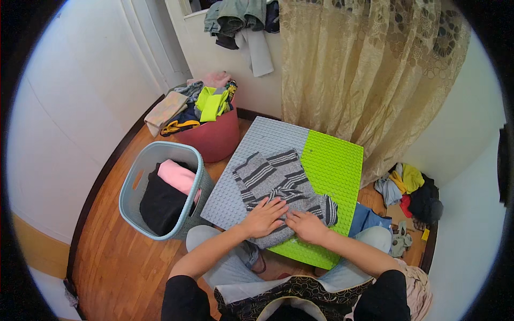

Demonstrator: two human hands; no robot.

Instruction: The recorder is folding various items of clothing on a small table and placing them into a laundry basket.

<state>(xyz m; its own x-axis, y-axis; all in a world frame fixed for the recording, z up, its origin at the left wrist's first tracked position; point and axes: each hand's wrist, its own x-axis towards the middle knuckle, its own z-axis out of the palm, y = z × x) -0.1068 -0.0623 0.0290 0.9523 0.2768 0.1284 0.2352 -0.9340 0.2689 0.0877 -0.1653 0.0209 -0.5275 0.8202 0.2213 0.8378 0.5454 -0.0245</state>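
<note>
A grey garment with black and white stripes lies spread and partly bunched across a studded building-brick tabletop, grey on one side and lime green on the other. My left hand rests flat on the near part of the cloth, its fingers slightly apart. Beside it, my right hand touches the same cloth with bent fingers; whether they pinch the fabric is hidden. The fingertips of both hands nearly meet over the creased middle.
Left of the table stands a light blue plastic basket holding black and pink cloth. Behind it, a red tub is heaped with clothes. More clothes lie on the floor at right. A beige curtain hangs behind the table.
</note>
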